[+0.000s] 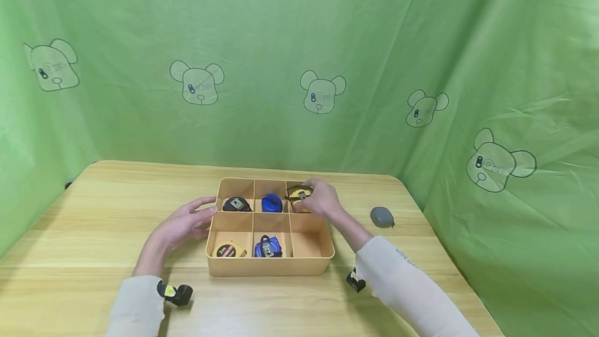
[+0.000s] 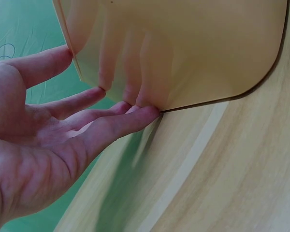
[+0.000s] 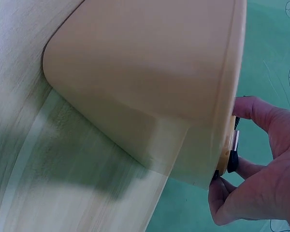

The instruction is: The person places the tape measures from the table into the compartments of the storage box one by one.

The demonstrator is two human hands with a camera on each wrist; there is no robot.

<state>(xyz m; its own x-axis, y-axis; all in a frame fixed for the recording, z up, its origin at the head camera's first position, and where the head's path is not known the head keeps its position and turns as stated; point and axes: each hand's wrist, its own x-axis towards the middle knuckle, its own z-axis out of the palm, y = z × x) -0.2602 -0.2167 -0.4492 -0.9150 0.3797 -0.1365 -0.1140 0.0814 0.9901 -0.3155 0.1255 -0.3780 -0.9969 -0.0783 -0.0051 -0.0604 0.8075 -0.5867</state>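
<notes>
An orange-tan divided box (image 1: 271, 268) stands on the table. My right hand (image 1: 324, 199) grips a yellow tape measure (image 1: 299, 195) with a dark strap at the back right compartment; in the right wrist view the tape measure (image 3: 225, 162) shows just above the rim between thumb and fingers. Against the box's left wall, the fingertips of my left hand (image 2: 53, 125) touch with the fingers extended. A black tape measure (image 1: 236, 204) and a blue tape measure (image 1: 272, 203) lie in the back left and back middle compartments. The front left holds a yellow tape measure (image 1: 229, 249), the front middle a blue one (image 1: 268, 247).
A grey rounded object (image 1: 382, 217) lies on the wooden table (image 1: 117, 207) to the right of the box. The front right compartment (image 1: 311, 241) shows its bare floor. Green curtains (image 1: 262, 66) with bear drawings hang behind and beside the table.
</notes>
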